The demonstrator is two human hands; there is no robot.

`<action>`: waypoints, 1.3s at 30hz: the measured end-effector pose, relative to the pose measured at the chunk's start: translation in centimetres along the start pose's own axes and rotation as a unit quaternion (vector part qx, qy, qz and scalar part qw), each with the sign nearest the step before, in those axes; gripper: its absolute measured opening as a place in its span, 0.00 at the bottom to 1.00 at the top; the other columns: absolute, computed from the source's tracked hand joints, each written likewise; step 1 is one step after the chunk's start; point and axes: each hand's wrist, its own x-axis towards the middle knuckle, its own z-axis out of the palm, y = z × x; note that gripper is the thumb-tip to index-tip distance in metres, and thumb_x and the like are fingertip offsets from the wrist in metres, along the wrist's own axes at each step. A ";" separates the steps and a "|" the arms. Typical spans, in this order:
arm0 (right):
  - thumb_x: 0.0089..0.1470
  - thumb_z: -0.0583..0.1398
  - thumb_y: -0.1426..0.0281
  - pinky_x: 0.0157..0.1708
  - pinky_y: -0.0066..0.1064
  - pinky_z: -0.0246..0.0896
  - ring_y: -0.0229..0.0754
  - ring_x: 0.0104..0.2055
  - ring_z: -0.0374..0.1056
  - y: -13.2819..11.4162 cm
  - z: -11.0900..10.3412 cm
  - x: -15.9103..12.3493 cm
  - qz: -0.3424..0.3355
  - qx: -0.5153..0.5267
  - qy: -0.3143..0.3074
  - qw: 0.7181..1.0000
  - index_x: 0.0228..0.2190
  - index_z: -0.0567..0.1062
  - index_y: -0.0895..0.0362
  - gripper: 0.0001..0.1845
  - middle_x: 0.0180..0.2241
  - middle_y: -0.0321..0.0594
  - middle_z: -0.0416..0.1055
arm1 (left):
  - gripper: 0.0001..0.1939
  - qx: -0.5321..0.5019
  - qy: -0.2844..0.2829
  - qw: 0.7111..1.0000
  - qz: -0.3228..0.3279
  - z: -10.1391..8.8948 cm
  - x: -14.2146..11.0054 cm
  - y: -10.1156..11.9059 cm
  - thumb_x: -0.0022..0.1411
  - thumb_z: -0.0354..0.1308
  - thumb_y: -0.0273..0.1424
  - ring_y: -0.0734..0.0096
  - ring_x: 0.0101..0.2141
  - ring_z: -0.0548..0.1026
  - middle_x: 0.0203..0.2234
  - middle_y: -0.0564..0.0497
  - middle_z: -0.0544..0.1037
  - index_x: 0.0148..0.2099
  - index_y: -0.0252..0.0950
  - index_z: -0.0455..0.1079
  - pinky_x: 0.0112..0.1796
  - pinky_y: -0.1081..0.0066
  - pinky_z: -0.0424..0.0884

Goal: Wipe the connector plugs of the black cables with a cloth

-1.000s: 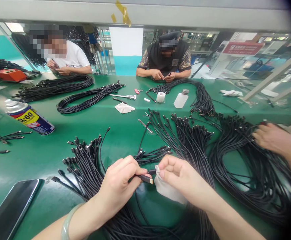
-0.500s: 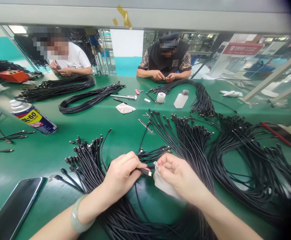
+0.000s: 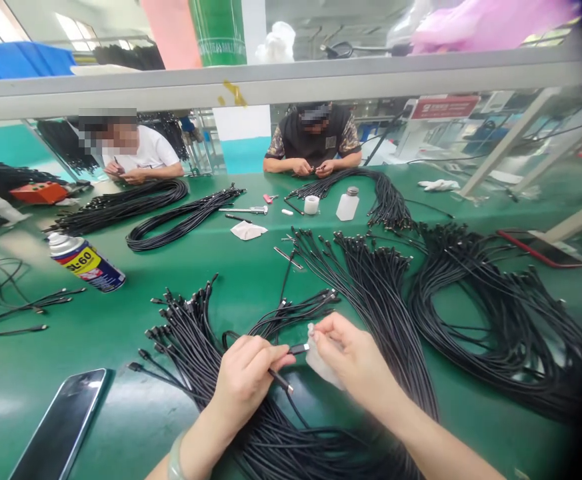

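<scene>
Pinched in my left hand (image 3: 251,373) is a black cable, with a connector (image 3: 299,349) pointing right between thumb and finger. A second connector (image 3: 281,381) sticks out below the same fingers, angled down to the right. My right hand (image 3: 348,343) is closed on a crumpled white cloth (image 3: 323,365), whose tip stands just right of the upper connector; whether they touch I cannot tell. Under both hands lies a large bundle of black cables (image 3: 301,440), its connector ends fanned out at the left. A smaller group of cables (image 3: 291,317) lies just beyond my fingers.
On the green table are a spray can (image 3: 91,263), a phone (image 3: 61,427), calipers (image 3: 243,210), a white bottle (image 3: 347,204) and a tape roll (image 3: 311,205). More cable bundles (image 3: 385,287) lie to the right. Two people work across the table beneath a grey shelf beam (image 3: 161,87).
The view has tilted up, showing more above the shelf beam. The upper connector has come out of the cloth with its metal tip bare, and the lower connector now points further downward.
</scene>
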 end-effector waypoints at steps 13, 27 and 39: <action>0.54 0.67 0.58 0.27 0.26 0.57 0.35 0.26 0.62 0.6 1.0 -0.8 0.073 0.244 -0.039 0.966 0.31 0.76 0.57 0.15 0.26 0.35 0.71 | 0.17 -0.278 -0.100 0.869 -0.397 -0.8 0.3 2.0 0.66 0.57 0.36 0.79 0.18 0.68 0.20 0.53 0.72 0.28 0.32 0.72 0.22 0.77 0.64; 0.56 0.62 0.68 0.32 0.31 0.65 0.42 0.29 0.70 1.3 0.7 -0.9 -0.105 -0.079 0.034 0.991 0.31 0.78 0.54 0.05 0.28 0.38 0.77 | 0.17 -0.264 -0.125 0.870 -0.397 -0.4 0.2 2.1 0.66 0.58 0.39 0.79 0.18 0.68 0.20 0.53 0.72 0.29 0.33 0.74 0.22 0.78 0.64; 0.60 0.61 0.60 0.36 0.32 0.64 0.42 0.34 0.69 1.1 0.8 -1.0 -0.029 0.082 -0.029 0.996 0.35 0.75 0.56 0.11 0.32 0.40 0.74 | 0.17 -0.298 -0.102 0.852 -0.419 -0.4 0.6 2.4 0.64 0.60 0.39 0.81 0.16 0.68 0.22 0.53 0.72 0.28 0.31 0.73 0.20 0.79 0.65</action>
